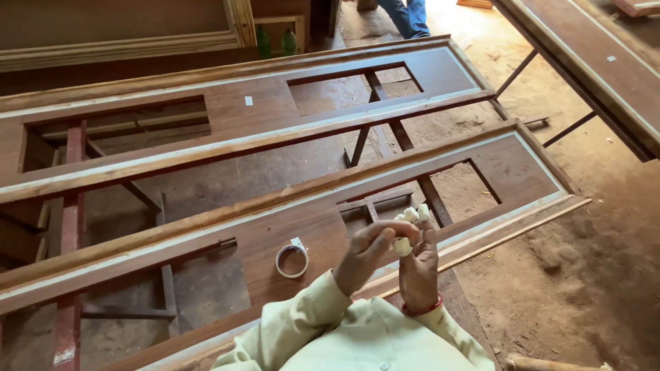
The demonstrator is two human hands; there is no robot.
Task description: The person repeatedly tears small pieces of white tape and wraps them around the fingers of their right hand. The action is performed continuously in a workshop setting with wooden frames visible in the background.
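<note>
Head view: a person looks down at both hands, raised over a wooden door frame on metal stands.
Left hand: fingers pinched together on the right thumb's white tape wrap.
Right hand: upright, taped fingertips loosely curled, holding nothing.
Tape roll: flat on the frame, left of the hands.
Ground: sandy dirt.
</note>
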